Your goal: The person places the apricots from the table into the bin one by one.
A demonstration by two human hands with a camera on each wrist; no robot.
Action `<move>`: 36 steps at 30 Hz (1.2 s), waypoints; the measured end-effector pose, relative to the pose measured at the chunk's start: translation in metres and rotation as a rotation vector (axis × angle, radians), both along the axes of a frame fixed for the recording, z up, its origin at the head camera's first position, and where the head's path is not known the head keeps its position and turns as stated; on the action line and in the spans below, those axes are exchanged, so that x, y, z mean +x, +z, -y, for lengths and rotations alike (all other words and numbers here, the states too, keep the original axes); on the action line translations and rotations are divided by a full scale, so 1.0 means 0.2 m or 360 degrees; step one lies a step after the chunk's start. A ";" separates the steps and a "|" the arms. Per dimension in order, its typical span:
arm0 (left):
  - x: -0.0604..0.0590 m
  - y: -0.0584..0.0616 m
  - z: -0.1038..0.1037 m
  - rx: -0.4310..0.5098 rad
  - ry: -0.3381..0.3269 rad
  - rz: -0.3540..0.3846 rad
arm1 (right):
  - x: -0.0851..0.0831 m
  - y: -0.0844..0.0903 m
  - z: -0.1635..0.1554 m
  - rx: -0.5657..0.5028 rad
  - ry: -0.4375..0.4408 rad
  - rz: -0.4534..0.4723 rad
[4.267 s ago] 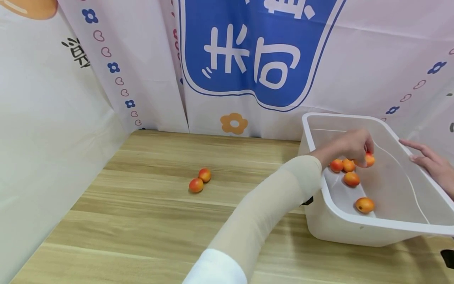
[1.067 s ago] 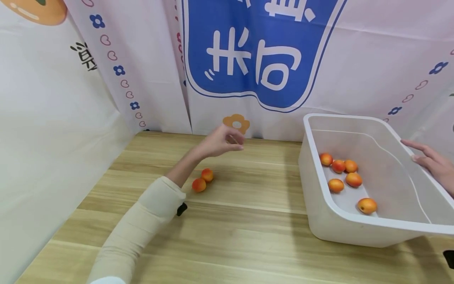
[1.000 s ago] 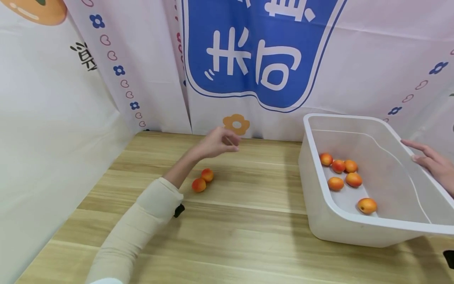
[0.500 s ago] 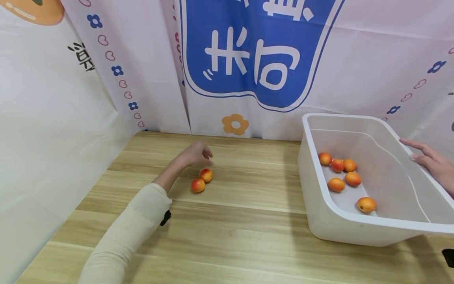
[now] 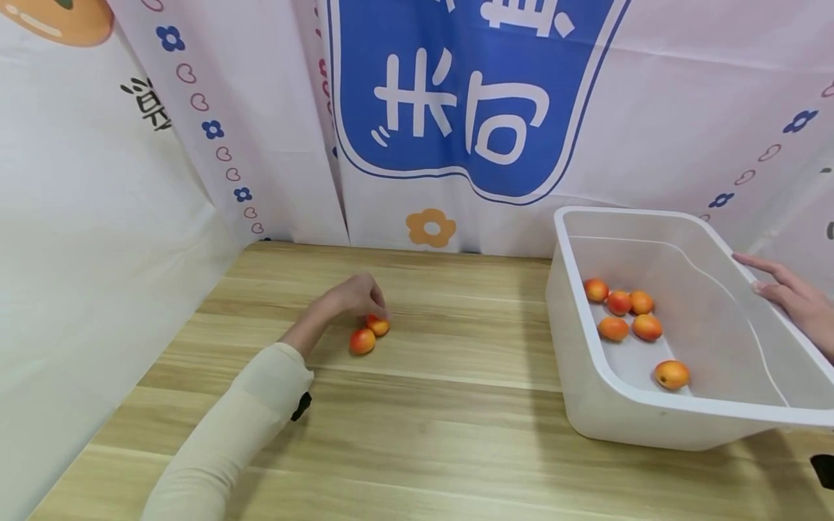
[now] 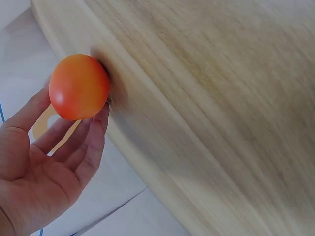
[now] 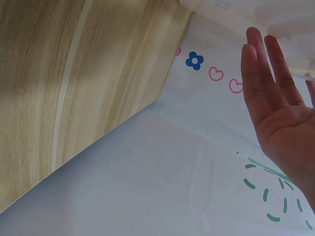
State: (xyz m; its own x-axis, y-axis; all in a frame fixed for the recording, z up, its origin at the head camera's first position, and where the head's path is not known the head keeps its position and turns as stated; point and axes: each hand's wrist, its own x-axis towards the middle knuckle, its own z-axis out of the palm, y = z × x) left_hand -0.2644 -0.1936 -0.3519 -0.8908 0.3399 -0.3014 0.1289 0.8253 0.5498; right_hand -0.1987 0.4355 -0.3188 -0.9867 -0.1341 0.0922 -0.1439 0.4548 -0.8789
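Note:
Two small orange-red fruits sit together on the wooden table, left of centre. My left hand [image 5: 357, 295] reaches down on the farther fruit [image 5: 378, 326], with thumb and fingers at its sides. The nearer fruit [image 5: 362, 341] is beside it. In the left wrist view one orange-red fruit [image 6: 78, 87] hides the fingertips. At the right stands a white plastic bin [image 5: 619, 402]. Several fruits of the same kind lie inside, among them one orange fruit [image 5: 672, 375] with a dark spot. My right hand [image 5: 798, 300] rests at the bin's right rim, its fingers straight in the right wrist view [image 7: 280, 105].
The wooden table [image 5: 430, 434] spreads between the loose fruits and the bin. Behind it hangs a white printed cloth [image 5: 280, 145] with a blue sign [image 5: 456, 108]. A white sheet [image 5: 85, 239] borders the left side.
Earlier, my left hand was in the bin with a fruit. It came out without it, crossed left and lowered onto the farther loose fruit. A fruit in the bin rolled slightly. My right hand stayed.

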 end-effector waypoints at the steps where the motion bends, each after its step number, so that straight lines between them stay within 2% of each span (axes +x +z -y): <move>1: 0.00 0.00 0.00 0.0002 0.0002 0.0009 | 0.00 0.00 0.00 -0.0004 0.0004 -0.0005; 8: 0.01 0.01 0.00 -0.0018 -0.0024 0.0022 | 0.01 0.01 0.01 0.0075 -0.0014 0.0018; 13: 0.02 0.02 -0.01 0.0029 -0.0039 0.0017 | 0.02 0.02 0.03 0.0111 -0.0030 0.0023; 16: 0.02 0.03 -0.01 0.0087 -0.0022 0.0036 | 0.02 0.02 0.04 0.0094 -0.0033 0.0028; 21: 0.02 0.04 -0.03 0.0179 0.0073 0.0077 | 0.03 0.02 0.04 0.0124 -0.0045 0.0042; 25: 0.02 0.03 -0.04 0.0216 0.0089 0.0026 | 0.03 0.02 0.03 0.0138 -0.0055 0.0042; 31: 0.01 0.03 -0.05 0.0258 0.0008 -0.0104 | 0.03 0.02 0.04 0.0152 -0.0047 0.0039; 36: 0.00 0.04 -0.07 0.0286 -0.0004 -0.0123 | 0.04 0.02 0.05 0.0204 -0.0057 0.0063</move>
